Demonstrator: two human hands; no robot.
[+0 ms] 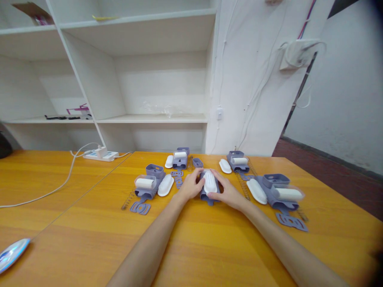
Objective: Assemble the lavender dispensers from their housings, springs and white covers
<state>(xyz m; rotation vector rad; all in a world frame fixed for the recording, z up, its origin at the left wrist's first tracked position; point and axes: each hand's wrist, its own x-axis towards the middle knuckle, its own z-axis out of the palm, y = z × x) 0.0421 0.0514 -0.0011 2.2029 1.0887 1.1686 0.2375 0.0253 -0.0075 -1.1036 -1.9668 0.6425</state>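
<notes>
In the middle of the wooden table, a white, ribbed oval plastic piece (210,182) lies on top of a grey-purple plastic housing (209,199). My left hand (191,185) grips this pair from the left, its thumb against the white piece. From the right, my right hand (227,193) closes round the same pair, with the thumb near the white piece's lower edge. My fingers hide the sides of the housing. Just behind it is a small grey-purple ring-shaped part (198,162).
Similar sets of grey housings (151,187), white oval pieces (257,191), springs (128,199) and flat grey cut-outs (140,207) lie on both sides. A power strip (101,154) with a white cable is at the back left. White shelving (155,118) stands behind the table.
</notes>
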